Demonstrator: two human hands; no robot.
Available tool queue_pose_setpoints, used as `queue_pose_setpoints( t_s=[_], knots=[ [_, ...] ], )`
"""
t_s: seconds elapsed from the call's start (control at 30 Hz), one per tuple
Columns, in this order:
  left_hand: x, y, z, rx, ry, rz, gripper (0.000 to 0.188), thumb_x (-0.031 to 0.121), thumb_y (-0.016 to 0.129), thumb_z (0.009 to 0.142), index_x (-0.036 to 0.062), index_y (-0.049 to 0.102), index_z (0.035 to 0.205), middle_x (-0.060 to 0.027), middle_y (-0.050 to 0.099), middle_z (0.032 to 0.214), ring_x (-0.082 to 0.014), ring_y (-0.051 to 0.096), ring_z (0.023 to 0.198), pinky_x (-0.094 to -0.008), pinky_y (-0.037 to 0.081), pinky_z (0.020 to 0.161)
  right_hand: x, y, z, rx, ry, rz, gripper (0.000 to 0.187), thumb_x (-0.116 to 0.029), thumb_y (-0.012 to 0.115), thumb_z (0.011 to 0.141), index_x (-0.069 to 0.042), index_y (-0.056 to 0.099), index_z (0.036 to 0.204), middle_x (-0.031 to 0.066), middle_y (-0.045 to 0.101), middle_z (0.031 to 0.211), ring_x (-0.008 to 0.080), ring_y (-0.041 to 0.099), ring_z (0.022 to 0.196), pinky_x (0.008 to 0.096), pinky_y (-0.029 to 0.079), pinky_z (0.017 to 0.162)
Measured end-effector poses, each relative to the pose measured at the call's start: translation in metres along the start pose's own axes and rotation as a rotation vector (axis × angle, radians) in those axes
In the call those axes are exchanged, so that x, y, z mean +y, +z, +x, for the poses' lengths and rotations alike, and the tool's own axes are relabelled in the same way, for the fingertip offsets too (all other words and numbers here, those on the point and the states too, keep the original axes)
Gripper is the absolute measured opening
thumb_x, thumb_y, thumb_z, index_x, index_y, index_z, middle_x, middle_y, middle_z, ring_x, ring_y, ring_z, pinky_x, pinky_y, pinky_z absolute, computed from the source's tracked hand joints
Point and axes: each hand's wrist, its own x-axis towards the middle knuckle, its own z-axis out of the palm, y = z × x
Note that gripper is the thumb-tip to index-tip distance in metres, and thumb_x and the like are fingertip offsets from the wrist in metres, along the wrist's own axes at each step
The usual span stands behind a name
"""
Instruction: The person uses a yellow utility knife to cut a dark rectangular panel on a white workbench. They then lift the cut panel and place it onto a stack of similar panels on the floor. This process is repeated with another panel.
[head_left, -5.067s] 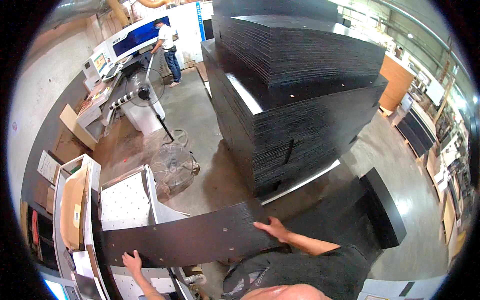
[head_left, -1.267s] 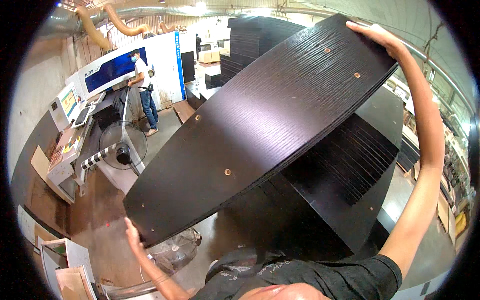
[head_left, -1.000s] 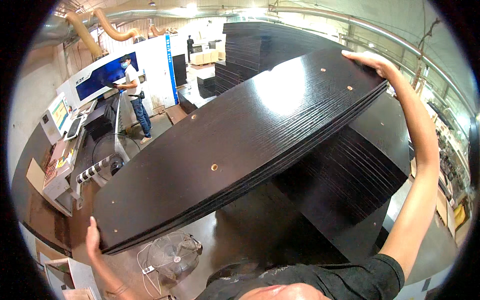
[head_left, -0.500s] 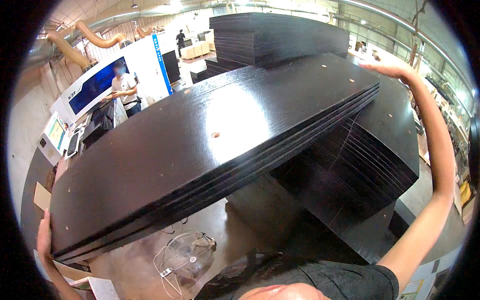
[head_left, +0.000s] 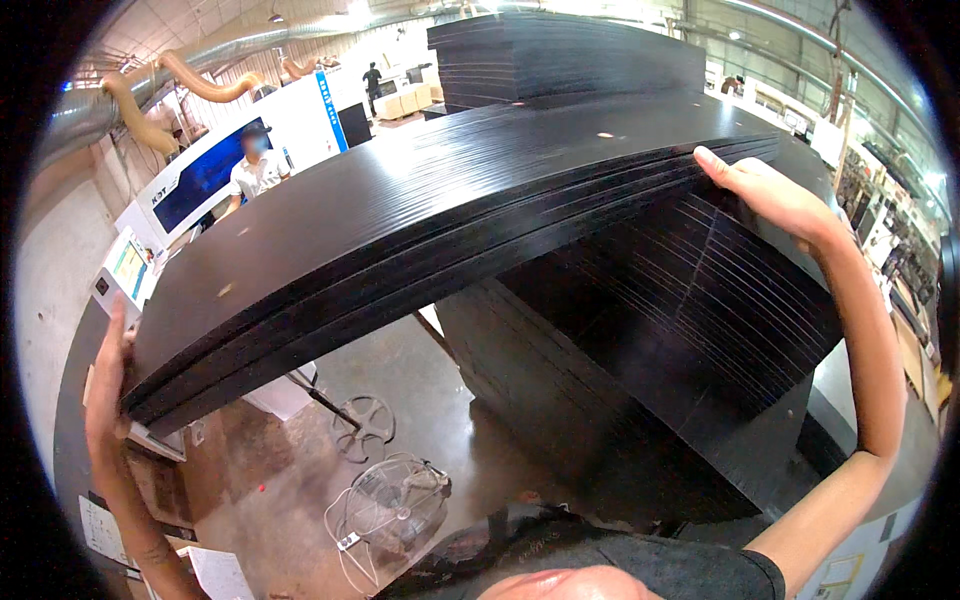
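Observed glossy, faintly streaked black panels, layered and raised above the concrete floor, touched by the left hand at one end and the right hand near the other, but, with undersides hidden, cannot tell fingers as clamped or apart, nor contact with the ridge-sided black pile alongside.

Bright lights hang over a grey, apparently concrete floor and pale wall.
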Motion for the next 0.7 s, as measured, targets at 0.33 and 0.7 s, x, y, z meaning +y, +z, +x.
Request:
queue_pose_setpoints(
  t_s=[0.33, 0.7],
  knots=[
    [0.070, 0.196, -0.048, -0.429, 0.327, -0.495, 0.031, 0.035, 0.063, 0.105, 0.0043, 0.068, 0.102, -0.0010, 0.064, 0.079, -0.0075, 0.068, 0.065, -0.0299, 0.065, 0.058, -0.015, 0.031, 0.024, 0.002, 0.036, 0.337, 0.094, -0.079, 0.047, 0.101, 0.004, 0.064, 0.142, 0.0237, 0.061, 0.149, 0.0328, 0.057, 0.137, 0.0500, 0.041, 0.119],
    [0.126, 0.336, -0.093, -0.987, 0.542, -0.863, 0.033, 0.010, 0.054, 0.110, -0.0092, 0.058, 0.137, -0.0254, 0.071, 0.128, -0.0360, 0.075, 0.114, -0.0435, 0.063, 0.100, 0.062, -0.031, 0.116, 0.086, 0.091, 0.237, 0.054, -0.076, 0.059, 0.096, -0.023, 0.073, 0.091, -0.0052, 0.058, 0.081, 0.0151, 0.048, 0.085, 0.0379, 0.035, 0.090]
  ],
)
